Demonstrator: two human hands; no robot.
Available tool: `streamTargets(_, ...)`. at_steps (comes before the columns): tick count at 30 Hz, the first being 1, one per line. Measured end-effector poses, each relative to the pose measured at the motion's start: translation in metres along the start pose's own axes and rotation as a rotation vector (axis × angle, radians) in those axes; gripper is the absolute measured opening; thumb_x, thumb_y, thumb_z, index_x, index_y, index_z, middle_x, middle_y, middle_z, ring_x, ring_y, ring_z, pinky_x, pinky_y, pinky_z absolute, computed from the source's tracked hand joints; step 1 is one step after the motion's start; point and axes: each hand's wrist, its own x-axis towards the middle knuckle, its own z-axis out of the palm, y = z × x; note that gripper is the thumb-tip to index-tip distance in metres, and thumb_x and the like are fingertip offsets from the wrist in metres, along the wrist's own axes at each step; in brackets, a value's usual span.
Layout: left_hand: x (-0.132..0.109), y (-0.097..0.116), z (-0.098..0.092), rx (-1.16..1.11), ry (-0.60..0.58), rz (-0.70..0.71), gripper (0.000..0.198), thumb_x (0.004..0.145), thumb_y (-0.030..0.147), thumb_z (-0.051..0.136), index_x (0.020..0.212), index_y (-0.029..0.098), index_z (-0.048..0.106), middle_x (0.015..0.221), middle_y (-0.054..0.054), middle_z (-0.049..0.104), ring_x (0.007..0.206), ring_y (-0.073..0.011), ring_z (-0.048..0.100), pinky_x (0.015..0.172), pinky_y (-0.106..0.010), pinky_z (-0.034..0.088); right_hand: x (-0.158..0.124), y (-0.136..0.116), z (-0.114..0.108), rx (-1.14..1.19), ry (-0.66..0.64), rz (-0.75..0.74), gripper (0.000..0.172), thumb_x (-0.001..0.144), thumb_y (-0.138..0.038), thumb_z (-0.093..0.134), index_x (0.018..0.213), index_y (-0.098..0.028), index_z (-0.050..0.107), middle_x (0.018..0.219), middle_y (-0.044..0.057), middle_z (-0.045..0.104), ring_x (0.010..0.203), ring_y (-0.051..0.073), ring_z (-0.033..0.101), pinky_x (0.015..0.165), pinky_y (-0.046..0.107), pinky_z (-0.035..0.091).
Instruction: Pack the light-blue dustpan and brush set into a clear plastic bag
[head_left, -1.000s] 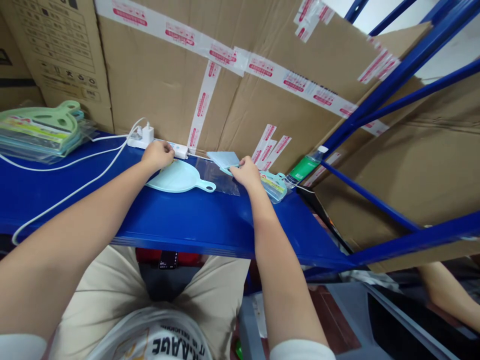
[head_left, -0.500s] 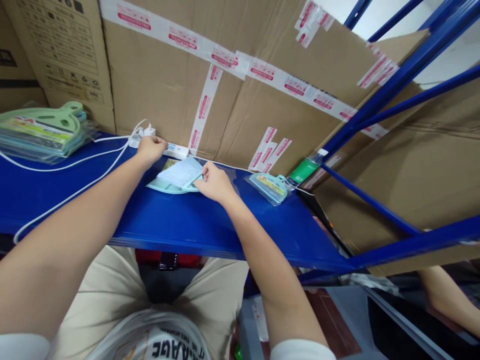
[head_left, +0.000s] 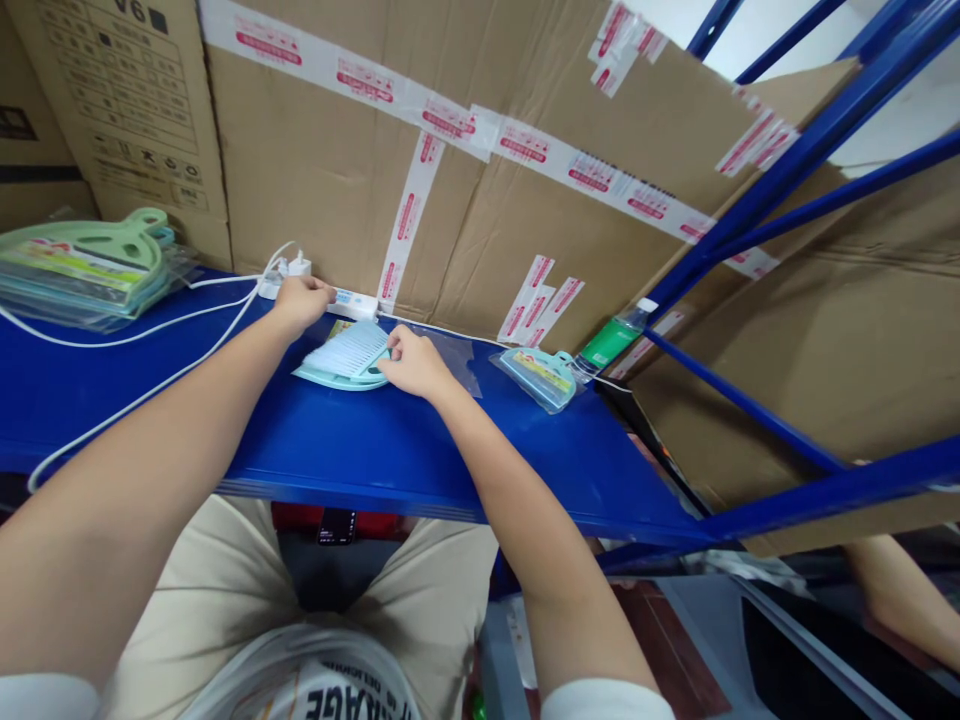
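Note:
A small pale-blue brush (head_left: 349,348) with ribbed rows of bristles lies over a mint-green dustpan (head_left: 319,377) on the blue shelf. My right hand (head_left: 411,362) pinches the handle end of the brush; the dustpan's handle is mostly covered. My left hand (head_left: 301,300) has its fingers curled together against the white power strip (head_left: 355,303), just behind the pan. Whatever its fingertips hold, if anything, is hidden. A piece of yellow printed card (head_left: 339,327) shows behind the brush. To the right of it, a clear plastic bag (head_left: 454,357) lies flat, partly behind my right hand.
Bagged dustpan sets (head_left: 90,265) are stacked at the left; another bagged set (head_left: 538,375) lies right, beside a green-labelled bottle (head_left: 615,335). White cables (head_left: 161,390) cross the shelf's left side. Cardboard (head_left: 337,180) walls the back. Another person's arm (head_left: 896,590) shows lower right.
My right hand has moved slightly left, bringing the brush down and left so that it sits more squarely over the dustpan. My left hand stays by the power strip.

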Motion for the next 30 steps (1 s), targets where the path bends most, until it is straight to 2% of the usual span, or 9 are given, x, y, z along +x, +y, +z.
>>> streamTargets(3, -0.002, 0.001, -0.001, 0.006, -0.019, 0.002, 0.016, 0.072, 0.016, 0.066, 0.058, 0.022, 0.060, 0.064, 0.000, 0.062, 0.068, -0.0172, 0.060, 0.070, -0.028, 0.048, -0.002, 0.004, -0.009, 0.108, 0.028, 0.029, 0.014, 0.082, -0.020, 0.063, 0.093, -0.025, 0.055, 0.088, -0.002, 0.070, 0.082, 0.017, 0.064, 0.081, 0.030, 0.048)
streamTargets(6, -0.005, 0.003, -0.002, 0.040, -0.021, 0.009, 0.013, 0.072, 0.017, 0.067, 0.061, 0.022, 0.063, 0.063, 0.000, 0.063, 0.067, -0.0174, 0.062, 0.067, -0.027, 0.048, -0.004, 0.009, -0.019, 0.066, 0.055, 0.149, 0.009, 0.085, -0.023, 0.064, 0.093, -0.024, 0.060, 0.094, 0.001, 0.073, 0.087, 0.017, 0.066, 0.080, 0.029, 0.048)
streamTargets(8, -0.005, 0.003, -0.003, 0.071, -0.019, 0.011, 0.009, 0.071, 0.019, 0.068, 0.063, 0.022, 0.066, 0.063, -0.001, 0.064, 0.069, -0.0181, 0.064, 0.067, -0.026, 0.048, -0.006, 0.011, -0.023, 0.001, -0.012, 0.230, 0.009, 0.086, -0.030, 0.067, 0.085, -0.023, 0.061, 0.091, 0.003, 0.073, 0.086, 0.019, 0.067, 0.076, 0.029, 0.048)
streamTargets(10, -0.005, 0.002, -0.003, 0.103, -0.030, 0.019, 0.005, 0.071, 0.021, 0.068, 0.066, 0.022, 0.067, 0.064, -0.002, 0.066, 0.070, -0.0187, 0.065, 0.068, -0.027, 0.049, -0.007, 0.011, -0.025, -0.032, -0.129, 0.285, 0.022, 0.088, -0.037, 0.069, 0.074, -0.022, 0.061, 0.080, 0.005, 0.073, 0.079, 0.020, 0.067, 0.070, 0.027, 0.047)
streamTargets(12, -0.005, 0.000, -0.002, 0.145, -0.056, 0.034, 0.003, 0.070, 0.021, 0.067, 0.067, 0.022, 0.067, 0.065, -0.002, 0.067, 0.069, -0.0194, 0.065, 0.069, -0.028, 0.050, -0.008, 0.010, -0.026, -0.013, -0.227, 0.316, 0.033, 0.091, -0.041, 0.066, 0.066, -0.021, 0.060, 0.066, 0.004, 0.068, 0.067, 0.018, 0.065, 0.062, 0.026, 0.046)
streamTargets(15, -0.007, -0.002, 0.001, 0.227, -0.106, 0.068, 0.005, 0.069, 0.020, 0.066, 0.065, 0.023, 0.066, 0.064, -0.002, 0.068, 0.071, -0.0213, 0.068, 0.071, -0.029, 0.051, -0.009, 0.007, -0.024, 0.087, -0.306, 0.377, 0.040, 0.095, -0.042, 0.063, 0.061, -0.021, 0.056, 0.051, 0.001, 0.059, 0.048, 0.014, 0.055, 0.050, 0.025, 0.040)
streamTargets(19, -0.014, 0.000, 0.005, 0.284, -0.166, 0.085, 0.008, 0.071, 0.019, 0.066, 0.065, 0.024, 0.063, 0.066, -0.003, 0.069, 0.077, -0.0229, 0.070, 0.074, -0.028, 0.052, -0.009, 0.006, -0.023, 0.272, -0.355, 0.456, 0.043, 0.097, -0.036, 0.065, 0.060, -0.021, 0.050, 0.045, -0.002, 0.053, 0.038, 0.009, 0.047, 0.040, 0.020, 0.034)
streamTargets(24, -0.014, 0.001, 0.003, 0.292, -0.157, 0.101, 0.008, 0.072, 0.018, 0.067, 0.065, 0.023, 0.065, 0.069, -0.003, 0.071, 0.075, -0.0212, 0.069, 0.072, -0.026, 0.052, -0.011, 0.008, -0.025, 0.489, -0.396, 0.487, 0.044, 0.102, -0.026, 0.058, 0.059, -0.019, 0.050, 0.045, -0.004, 0.048, 0.038, 0.006, 0.043, 0.035, 0.015, 0.028)
streamTargets(30, -0.012, 0.008, -0.004, 0.239, -0.137, 0.055, 0.005, 0.073, 0.021, 0.065, 0.073, 0.022, 0.071, 0.059, -0.001, 0.061, 0.065, -0.0194, 0.063, 0.061, -0.026, 0.048, -0.011, 0.015, -0.032, 0.802, -0.444, 0.458, 0.033, 0.098, -0.009, 0.058, 0.065, -0.013, 0.061, 0.060, -0.001, 0.061, 0.043, 0.003, 0.043, 0.035, 0.012, 0.028)
